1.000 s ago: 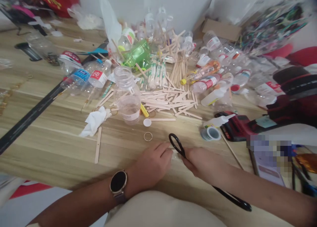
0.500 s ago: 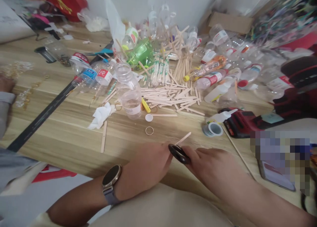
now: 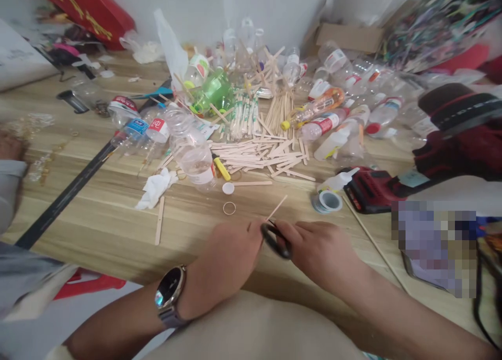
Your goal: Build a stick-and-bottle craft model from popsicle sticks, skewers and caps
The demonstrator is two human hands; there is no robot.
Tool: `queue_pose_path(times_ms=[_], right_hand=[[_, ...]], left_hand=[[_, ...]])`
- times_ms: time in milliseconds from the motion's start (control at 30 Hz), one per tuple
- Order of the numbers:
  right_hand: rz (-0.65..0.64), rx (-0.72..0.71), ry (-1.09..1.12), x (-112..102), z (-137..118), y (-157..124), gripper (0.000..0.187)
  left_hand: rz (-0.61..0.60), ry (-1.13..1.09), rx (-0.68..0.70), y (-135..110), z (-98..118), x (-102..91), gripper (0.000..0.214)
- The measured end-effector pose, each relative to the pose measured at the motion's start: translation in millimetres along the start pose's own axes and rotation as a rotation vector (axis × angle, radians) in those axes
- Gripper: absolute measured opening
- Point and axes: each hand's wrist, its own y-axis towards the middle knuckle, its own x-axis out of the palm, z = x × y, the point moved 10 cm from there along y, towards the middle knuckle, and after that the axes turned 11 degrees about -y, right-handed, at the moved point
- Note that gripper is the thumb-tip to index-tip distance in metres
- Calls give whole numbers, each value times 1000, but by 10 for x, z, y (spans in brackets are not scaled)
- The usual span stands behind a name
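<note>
My left hand point(image 3: 223, 263), with a watch on its wrist, is closed near the table's front edge and pinches the near end of a thin wooden stick point(image 3: 277, 207). The stick points away to the upper right. My right hand point(image 3: 319, 252) grips the black handles of a pair of scissors point(image 3: 275, 239) right beside the left hand. The scissor blades meet the stick between the two hands. A small ring point(image 3: 229, 208) and a white cap point(image 3: 228, 188) lie just beyond my left hand.
A heap of flat wooden sticks point(image 3: 261, 156) and several plastic bottles point(image 3: 325, 124) fill the table's middle and back. A tape roll point(image 3: 327, 201), a glue bottle point(image 3: 337, 181), a red tool point(image 3: 372, 192), a crumpled tissue point(image 3: 156, 187) and a long black bar point(image 3: 65, 198) lie around. Another person's sleeve point(image 3: 8, 192) is at the left.
A thin stick has come up between my hands, pointing to the upper right. The scissors have turned from lying open and flat to being gripped at the stick. The view has shifted a little.
</note>
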Motion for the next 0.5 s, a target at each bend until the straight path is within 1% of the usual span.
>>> queue_pose_path(times_ms=[33,67,100,133,200,233,267,300,333,400,433,467,500], right_hand=[[45,-41,-52,-34,-31,-5,36],[46,-31,-33,-37,-18,1,36],[2,28,55,0,36,16,36],[-70,116,189,69,104,26,37],[-262,292,486,282,175,-4,39],[-335,346,586,369,172,-32,40],[-359,367,617,407,171,-48,41],[-320,354,574,386,183,-42,39],[-247,308,477,327,188,-26,37],[-73,170,236,171,140,-7,33],[-7,124,151,114,113,-10,32],[16,116,128,96,110,-13,33],[-12,152,170,124,143,-12,34]], left_hand=[[5,-5,1,6,4,-4,19],[14,2,2,10,8,-7,19],[26,20,2,11,11,-9,19],[38,44,5,10,16,-9,18],[65,81,18,6,32,-13,19],[71,90,21,5,35,-14,19],[69,95,20,6,34,-13,19],[57,97,17,9,29,-8,19],[36,94,11,14,22,2,18],[-15,76,-7,24,5,28,17],[-36,68,-14,27,0,40,16],[-44,63,-17,30,-2,46,17],[-40,62,-17,33,0,46,17]])
